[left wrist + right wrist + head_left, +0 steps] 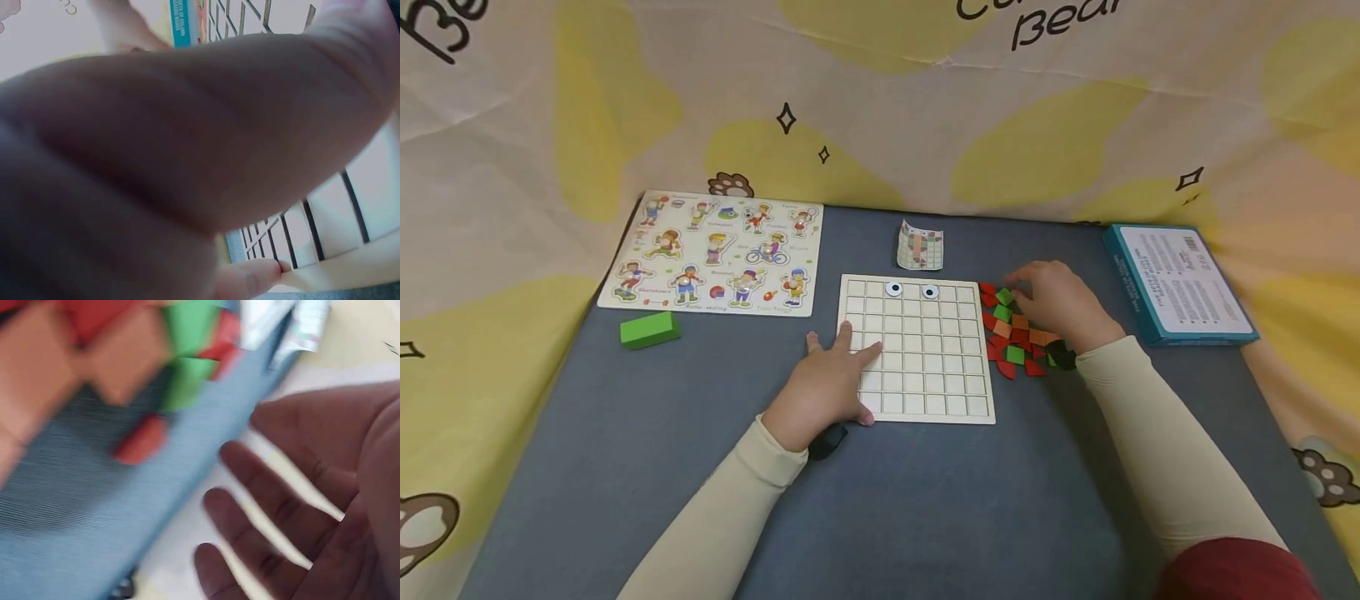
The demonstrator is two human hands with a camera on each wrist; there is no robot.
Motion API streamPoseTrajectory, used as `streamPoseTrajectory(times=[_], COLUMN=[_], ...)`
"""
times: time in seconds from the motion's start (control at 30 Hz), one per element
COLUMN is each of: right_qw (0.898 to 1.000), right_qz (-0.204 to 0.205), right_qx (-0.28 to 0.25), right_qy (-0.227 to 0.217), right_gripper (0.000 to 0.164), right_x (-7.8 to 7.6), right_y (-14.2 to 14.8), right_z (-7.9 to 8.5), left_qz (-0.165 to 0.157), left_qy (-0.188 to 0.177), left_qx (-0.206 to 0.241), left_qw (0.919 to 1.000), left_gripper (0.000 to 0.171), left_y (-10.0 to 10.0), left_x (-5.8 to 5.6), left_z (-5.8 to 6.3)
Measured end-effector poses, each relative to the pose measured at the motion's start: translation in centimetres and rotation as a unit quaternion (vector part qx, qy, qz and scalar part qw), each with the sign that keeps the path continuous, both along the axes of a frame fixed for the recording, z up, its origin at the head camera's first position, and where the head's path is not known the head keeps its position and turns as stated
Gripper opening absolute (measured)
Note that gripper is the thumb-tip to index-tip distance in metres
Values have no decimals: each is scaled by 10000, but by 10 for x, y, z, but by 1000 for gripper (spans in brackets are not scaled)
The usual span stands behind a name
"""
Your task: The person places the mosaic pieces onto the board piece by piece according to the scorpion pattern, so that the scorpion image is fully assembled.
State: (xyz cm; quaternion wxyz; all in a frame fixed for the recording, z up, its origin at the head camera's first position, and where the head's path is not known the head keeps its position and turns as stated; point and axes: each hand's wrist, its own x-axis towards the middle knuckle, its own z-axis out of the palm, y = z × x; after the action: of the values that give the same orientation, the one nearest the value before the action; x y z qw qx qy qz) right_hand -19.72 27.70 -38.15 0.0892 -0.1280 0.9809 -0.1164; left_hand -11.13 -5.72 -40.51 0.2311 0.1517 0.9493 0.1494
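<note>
A pale wooden grid board (925,362) with two googly eyes near its top edge lies mid-table. My left hand (823,387) rests on the board's left side with its fingers spread. In the left wrist view that hand (206,137) fills most of the picture, over the grid. Beside the board's right edge lies a loose pile of red, green and orange flat pieces (1019,335). Just above the pile's far side is my right hand (1060,302). The right wrist view shows this hand (300,494) with extended fingers, holding nothing, near a red piece (142,440).
Behind the board stands a small curled pattern card (921,247). A sports picture puzzle (692,258) lies at the back left, with a green block (650,331) in front of it. At the right is a teal box (1183,283). A patterned cloth (880,100) hangs behind the table.
</note>
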Motion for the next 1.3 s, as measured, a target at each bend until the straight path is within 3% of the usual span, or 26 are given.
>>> streamPoseTrajectory(times=[0.17, 0.3, 0.5, 0.97, 1.3], right_qw=[9980, 9962, 9961, 9997, 9986], right_qz=[504, 601, 441, -126, -237], right_qx=[345, 573, 768, 178, 471], right_qy=[148, 242, 57, 125, -10], right_gripper=[29, 34, 43, 30, 27], right_x=[7, 10, 6, -28, -31], right_y=[8, 10, 17, 21, 19], right_z=[-21, -26, -29, -24, -21], left_qz=[-8, -2, -22, -47, -75], left_qy=[-6, 2, 19, 77, 73], left_qx=[-35, -30, 4, 2, -13], left_qw=[10000, 10000, 10000, 10000, 9999], left_gripper=[109, 108, 108, 107, 108], left_y=[-1, -1, -1, -1, -1], left_x=[1, 1, 1, 1, 0], left_z=[-1, -2, 0, 1, -1])
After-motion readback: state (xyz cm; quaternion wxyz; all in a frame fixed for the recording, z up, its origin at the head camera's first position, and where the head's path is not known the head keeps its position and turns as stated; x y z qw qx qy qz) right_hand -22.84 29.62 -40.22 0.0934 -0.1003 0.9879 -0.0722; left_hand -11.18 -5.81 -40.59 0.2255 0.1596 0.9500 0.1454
